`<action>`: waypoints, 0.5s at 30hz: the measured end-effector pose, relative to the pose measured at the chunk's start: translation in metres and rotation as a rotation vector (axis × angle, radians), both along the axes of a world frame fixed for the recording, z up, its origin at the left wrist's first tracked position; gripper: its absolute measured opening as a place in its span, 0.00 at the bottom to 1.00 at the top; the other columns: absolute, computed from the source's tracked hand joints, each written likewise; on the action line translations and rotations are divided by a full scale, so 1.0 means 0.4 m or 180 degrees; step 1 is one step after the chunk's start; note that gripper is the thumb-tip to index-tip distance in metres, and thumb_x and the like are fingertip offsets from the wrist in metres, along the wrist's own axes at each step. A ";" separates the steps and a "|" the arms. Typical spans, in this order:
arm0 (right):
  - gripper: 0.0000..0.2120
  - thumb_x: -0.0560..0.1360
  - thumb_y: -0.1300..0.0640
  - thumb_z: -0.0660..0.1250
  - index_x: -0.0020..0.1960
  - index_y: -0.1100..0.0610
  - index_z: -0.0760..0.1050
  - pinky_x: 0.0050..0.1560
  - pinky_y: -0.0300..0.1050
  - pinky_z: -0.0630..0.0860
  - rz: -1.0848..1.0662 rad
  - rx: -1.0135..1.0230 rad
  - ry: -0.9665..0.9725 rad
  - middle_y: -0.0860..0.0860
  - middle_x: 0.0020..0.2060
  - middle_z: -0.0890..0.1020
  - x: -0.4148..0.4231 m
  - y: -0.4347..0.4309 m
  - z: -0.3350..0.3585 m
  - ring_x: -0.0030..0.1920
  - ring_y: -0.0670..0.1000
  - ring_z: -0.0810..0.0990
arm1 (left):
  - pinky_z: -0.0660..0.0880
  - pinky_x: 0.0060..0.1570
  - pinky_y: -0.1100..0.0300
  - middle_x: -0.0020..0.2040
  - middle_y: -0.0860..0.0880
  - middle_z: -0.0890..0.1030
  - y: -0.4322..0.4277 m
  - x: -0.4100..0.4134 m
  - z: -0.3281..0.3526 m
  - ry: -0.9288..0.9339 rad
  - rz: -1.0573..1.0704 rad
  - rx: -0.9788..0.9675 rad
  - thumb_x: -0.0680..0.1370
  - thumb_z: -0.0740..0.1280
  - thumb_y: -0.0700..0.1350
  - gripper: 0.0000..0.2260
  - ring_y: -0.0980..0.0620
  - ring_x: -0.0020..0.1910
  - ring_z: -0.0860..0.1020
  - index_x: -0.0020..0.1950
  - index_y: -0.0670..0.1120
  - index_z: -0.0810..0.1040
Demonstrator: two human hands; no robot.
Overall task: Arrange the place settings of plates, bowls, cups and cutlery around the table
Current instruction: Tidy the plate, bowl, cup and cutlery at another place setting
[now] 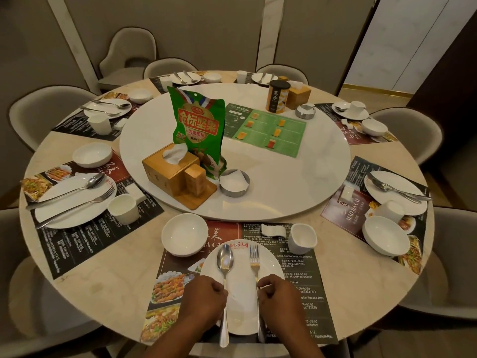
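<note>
Left grip (201, 297) pinches the spoon (225, 259), right grip (279, 297) the fork (254, 257), heads pointing away across the plate (241, 293).

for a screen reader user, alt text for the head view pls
A person's left hand holds a spoon and the right hand a fork, both lying on the nearest plate of a round table with other place settings around a white turntable.
</note>
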State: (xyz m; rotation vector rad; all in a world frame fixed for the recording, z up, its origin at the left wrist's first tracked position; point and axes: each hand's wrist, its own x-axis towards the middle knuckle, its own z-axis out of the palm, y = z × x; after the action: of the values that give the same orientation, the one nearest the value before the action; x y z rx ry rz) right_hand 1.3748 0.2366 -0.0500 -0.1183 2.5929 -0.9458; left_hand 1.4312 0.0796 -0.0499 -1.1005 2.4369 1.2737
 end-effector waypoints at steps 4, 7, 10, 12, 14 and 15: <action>0.08 0.74 0.60 0.66 0.45 0.46 0.78 0.29 0.30 0.65 -0.0019 -0.0027 -0.0033 0.44 0.30 0.79 0.000 0.000 -0.001 0.33 0.41 0.77 | 0.79 0.35 0.62 0.35 0.54 0.83 0.005 -0.001 0.006 -0.0016 0.0074 0.0045 0.75 0.71 0.43 0.10 0.55 0.31 0.82 0.35 0.53 0.83; 0.08 0.74 0.60 0.66 0.44 0.47 0.78 0.30 0.31 0.68 -0.0070 -0.0041 -0.0023 0.45 0.30 0.81 0.001 -0.002 -0.004 0.33 0.41 0.78 | 0.73 0.27 0.70 0.34 0.53 0.83 0.009 0.000 0.009 0.0029 0.0104 0.0081 0.76 0.70 0.42 0.12 0.56 0.27 0.81 0.33 0.53 0.80; 0.07 0.73 0.60 0.67 0.43 0.47 0.78 0.30 0.31 0.69 -0.0092 -0.0059 -0.0036 0.45 0.30 0.82 0.002 -0.006 -0.009 0.32 0.42 0.80 | 0.69 0.22 0.74 0.35 0.53 0.83 0.009 0.002 0.016 0.0093 0.0107 0.0112 0.77 0.70 0.42 0.11 0.57 0.27 0.81 0.35 0.53 0.80; 0.07 0.73 0.60 0.67 0.43 0.47 0.78 0.30 0.30 0.69 -0.0087 -0.0082 -0.0024 0.45 0.30 0.82 0.003 -0.008 -0.010 0.32 0.42 0.80 | 0.71 0.24 0.73 0.35 0.53 0.83 0.007 0.004 0.016 0.0120 0.0125 0.0116 0.77 0.70 0.42 0.10 0.57 0.28 0.81 0.36 0.53 0.81; 0.07 0.73 0.60 0.68 0.43 0.47 0.79 0.30 0.30 0.69 -0.0090 -0.0080 -0.0009 0.45 0.29 0.82 0.003 -0.008 -0.008 0.32 0.41 0.80 | 0.77 0.31 0.67 0.36 0.53 0.83 0.005 0.007 0.016 0.0086 0.0127 0.0116 0.76 0.70 0.42 0.08 0.56 0.28 0.82 0.39 0.52 0.83; 0.07 0.73 0.60 0.68 0.42 0.48 0.79 0.30 0.31 0.69 -0.0086 -0.0097 -0.0013 0.45 0.29 0.81 0.003 -0.006 -0.009 0.31 0.41 0.79 | 0.80 0.35 0.63 0.35 0.53 0.84 0.003 0.007 0.015 0.0072 0.0128 0.0118 0.76 0.71 0.42 0.07 0.55 0.28 0.82 0.39 0.51 0.84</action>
State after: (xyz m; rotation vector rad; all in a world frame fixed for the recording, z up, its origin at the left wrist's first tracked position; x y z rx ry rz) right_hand 1.3760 0.2342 -0.0537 -0.0895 2.5833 -0.9945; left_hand 1.4341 0.0809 -0.0440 -1.1371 2.4086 1.3448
